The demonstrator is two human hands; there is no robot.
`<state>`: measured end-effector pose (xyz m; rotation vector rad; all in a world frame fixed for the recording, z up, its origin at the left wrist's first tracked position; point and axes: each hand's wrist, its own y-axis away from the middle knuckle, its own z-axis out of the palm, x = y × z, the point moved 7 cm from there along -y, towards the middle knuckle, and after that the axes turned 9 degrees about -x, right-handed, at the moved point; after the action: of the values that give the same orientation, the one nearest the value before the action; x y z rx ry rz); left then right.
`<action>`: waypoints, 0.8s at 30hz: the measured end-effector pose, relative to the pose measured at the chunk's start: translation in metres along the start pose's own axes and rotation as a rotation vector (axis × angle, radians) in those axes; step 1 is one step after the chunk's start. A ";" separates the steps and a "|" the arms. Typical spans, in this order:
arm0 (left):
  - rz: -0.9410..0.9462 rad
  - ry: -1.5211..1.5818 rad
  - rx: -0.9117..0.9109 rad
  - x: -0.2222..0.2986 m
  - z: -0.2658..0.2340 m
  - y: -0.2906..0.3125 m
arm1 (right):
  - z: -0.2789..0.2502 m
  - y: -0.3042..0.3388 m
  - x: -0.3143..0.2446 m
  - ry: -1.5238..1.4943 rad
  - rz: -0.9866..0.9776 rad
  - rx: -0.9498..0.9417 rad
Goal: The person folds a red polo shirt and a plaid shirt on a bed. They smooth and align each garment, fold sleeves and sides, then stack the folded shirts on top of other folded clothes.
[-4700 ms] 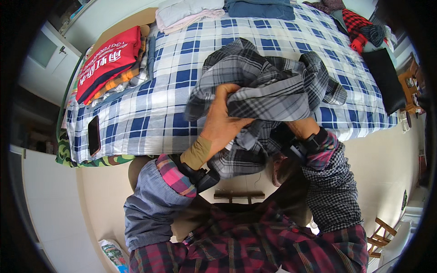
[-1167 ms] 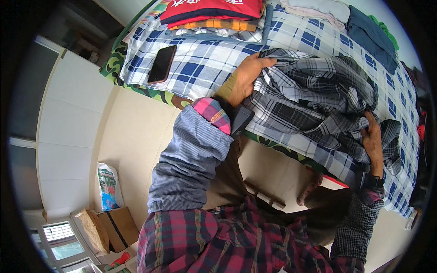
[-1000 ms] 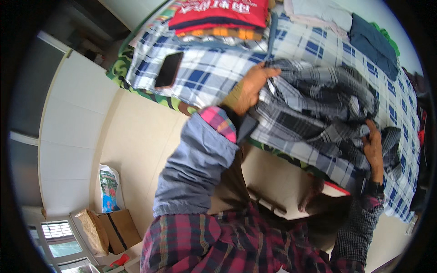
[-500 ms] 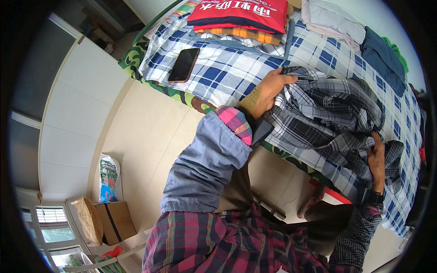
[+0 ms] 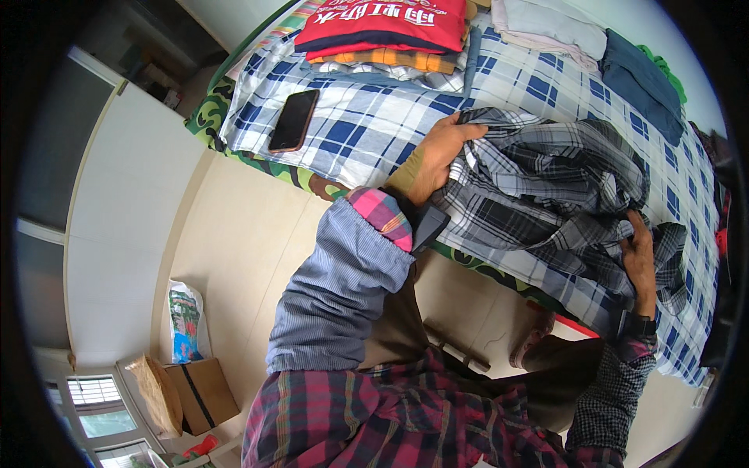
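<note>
A crumpled black, grey and white plaid shirt (image 5: pixel 538 183) lies bunched on the bed, over a blue-and-white checked sheet (image 5: pixel 367 129). At its left end my left hand (image 5: pixel 439 156) is closed, thumb and fingers pinching the cloth by the upper edge. My right hand (image 5: pixel 640 261) is at the shirt's right side, its fingers partly sunk in the folds and gripping the fabric. One loose piece of the same plaid cloth hangs to the right of that hand.
Folded clothes topped by a red garment (image 5: pixel 382 27) are stacked at the far side. Beyond the shirt lie folded pale clothes (image 5: pixel 550 31) and dark blue trousers (image 5: pixel 644 82). A phone (image 5: pixel 294 121) rests left on the bed. A cardboard box (image 5: pixel 203 394) stands on the floor.
The view has shifted slightly, so the bed and its things sit a little farther left. My right hand has moved slightly up along the shirt; both hands keep hold of it.
</note>
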<state>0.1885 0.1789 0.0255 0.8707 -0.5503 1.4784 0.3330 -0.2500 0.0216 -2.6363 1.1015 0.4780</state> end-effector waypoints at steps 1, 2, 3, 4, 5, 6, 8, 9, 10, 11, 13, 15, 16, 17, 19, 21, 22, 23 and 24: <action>-0.006 0.003 -0.005 -0.001 0.000 0.000 | 0.001 0.000 0.004 0.026 0.021 0.001; -0.011 0.007 0.004 -0.001 0.000 0.000 | 0.000 0.001 0.001 0.035 -0.074 0.036; -0.004 0.019 0.000 -0.001 0.000 0.000 | 0.000 0.002 0.002 0.036 -0.103 0.036; -0.005 0.024 -0.011 -0.001 0.000 0.000 | 0.002 0.001 0.005 0.048 -0.106 0.030; -0.011 0.013 -0.002 -0.002 -0.001 0.000 | 0.003 0.002 0.009 0.065 -0.080 0.020; -0.006 0.011 -0.018 -0.002 0.000 -0.002 | 0.004 0.002 0.009 0.066 -0.119 0.021; -0.005 0.009 -0.001 -0.003 -0.002 -0.003 | 0.003 0.002 0.008 0.084 -0.151 0.053; -0.004 0.009 -0.001 -0.003 -0.003 -0.003 | 0.004 0.002 0.009 0.051 -0.140 0.036; -0.001 0.010 0.015 -0.003 -0.004 -0.004 | 0.004 0.002 0.009 0.021 -0.135 0.038; -0.005 0.023 0.026 -0.004 -0.005 -0.004 | 0.004 0.002 0.009 -0.010 -0.127 0.038; -0.004 0.003 0.038 -0.003 -0.005 -0.003 | 0.004 0.003 0.006 0.048 -0.131 0.033; 0.000 -0.026 0.019 -0.001 -0.002 -0.002 | 0.004 0.002 0.007 0.041 -0.076 0.017; 0.004 -0.004 -0.002 -0.001 0.000 -0.001 | 0.005 0.002 0.010 0.006 -0.019 0.002; -0.002 -0.005 0.012 -0.001 0.000 0.000 | 0.005 0.002 0.013 -0.028 0.036 -0.009; -0.013 0.001 0.020 -0.001 0.001 0.001 | 0.003 0.001 0.006 -0.033 -0.011 -0.009; -0.022 -0.010 0.025 -0.001 0.001 0.001 | 0.003 0.000 0.003 -0.028 -0.003 -0.022; -0.019 -0.007 0.030 -0.002 0.000 0.000 | 0.003 0.000 0.002 -0.019 0.027 -0.031; -0.016 -0.005 0.034 -0.002 -0.001 -0.001 | 0.001 -0.001 0.002 0.019 0.078 -0.023; -0.020 0.018 0.037 -0.003 -0.001 -0.002 | 0.000 -0.001 -0.005 0.011 0.027 -0.014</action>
<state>0.1897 0.1780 0.0218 0.8885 -0.5015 1.4811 0.3303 -0.2463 0.0237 -2.6424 1.1421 0.4788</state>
